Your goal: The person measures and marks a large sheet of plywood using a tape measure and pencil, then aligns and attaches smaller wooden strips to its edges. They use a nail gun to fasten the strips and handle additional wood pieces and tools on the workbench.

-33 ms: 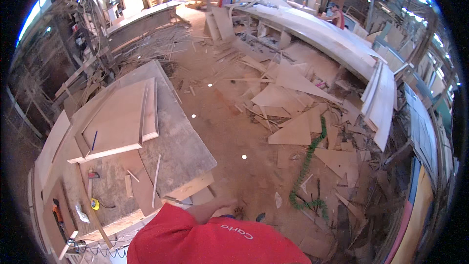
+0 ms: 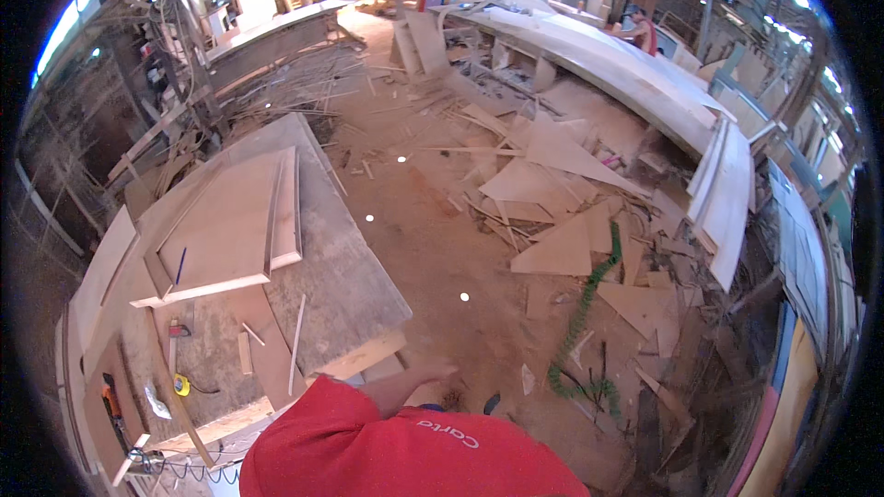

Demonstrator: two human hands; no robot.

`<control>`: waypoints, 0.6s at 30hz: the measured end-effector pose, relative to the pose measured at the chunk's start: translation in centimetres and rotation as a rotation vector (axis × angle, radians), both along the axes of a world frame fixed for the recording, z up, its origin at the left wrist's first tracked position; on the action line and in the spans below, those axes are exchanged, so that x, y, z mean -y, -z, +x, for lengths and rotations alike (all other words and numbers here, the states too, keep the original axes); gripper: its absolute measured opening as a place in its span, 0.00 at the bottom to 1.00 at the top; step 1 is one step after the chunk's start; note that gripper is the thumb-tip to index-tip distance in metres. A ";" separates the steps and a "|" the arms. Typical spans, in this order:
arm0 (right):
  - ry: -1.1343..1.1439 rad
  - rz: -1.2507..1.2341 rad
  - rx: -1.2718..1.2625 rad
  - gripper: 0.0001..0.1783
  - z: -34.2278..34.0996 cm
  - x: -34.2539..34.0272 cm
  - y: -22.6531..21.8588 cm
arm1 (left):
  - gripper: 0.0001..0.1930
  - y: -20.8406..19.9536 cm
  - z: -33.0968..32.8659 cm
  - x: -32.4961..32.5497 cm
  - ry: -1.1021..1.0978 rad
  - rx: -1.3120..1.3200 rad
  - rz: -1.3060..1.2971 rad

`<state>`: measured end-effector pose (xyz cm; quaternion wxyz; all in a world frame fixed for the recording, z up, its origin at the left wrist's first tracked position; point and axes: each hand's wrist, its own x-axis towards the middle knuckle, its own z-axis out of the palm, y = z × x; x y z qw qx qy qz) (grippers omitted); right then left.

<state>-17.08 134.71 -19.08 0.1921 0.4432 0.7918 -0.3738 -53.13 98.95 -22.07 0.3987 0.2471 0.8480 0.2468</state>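
Note:
My left hand [image 2: 431,375] is low in the middle, reaching across in front of my red shirt [image 2: 405,451]. It hovers beside the near corner of a worn plywood-topped workbench [image 2: 345,294]. Its fingers are too small and blurred to make out, and I see nothing held. My right hand is out of view. On the bench rest a stack of cut wooden panels [image 2: 226,221] with a blue pencil [image 2: 180,265] on top. Nearer lie a yellow tape measure [image 2: 182,385], a red-ended tool [image 2: 178,329], a small wood block [image 2: 245,352] and a thin strip [image 2: 296,345].
An orange-handled tool [image 2: 111,398] and a dark coiled cord [image 2: 189,472] lie at the bench's near left. Plywood offcuts [image 2: 557,248] and a green garland-like strand [image 2: 587,313] litter the floor at right. Beyond, a person [image 2: 640,32] stands by a long pale curved wooden structure [image 2: 589,64].
The whole view has shifted slightly, with the scene sitting a little farther right. My left forearm and hand show slightly more fully past the sleeve.

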 end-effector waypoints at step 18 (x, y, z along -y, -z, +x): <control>-0.850 0.219 0.180 0.19 -52.7 -29.9 3.9 | 0.16 5.9 -29.0 -0.9 -0.060 -0.040 -0.366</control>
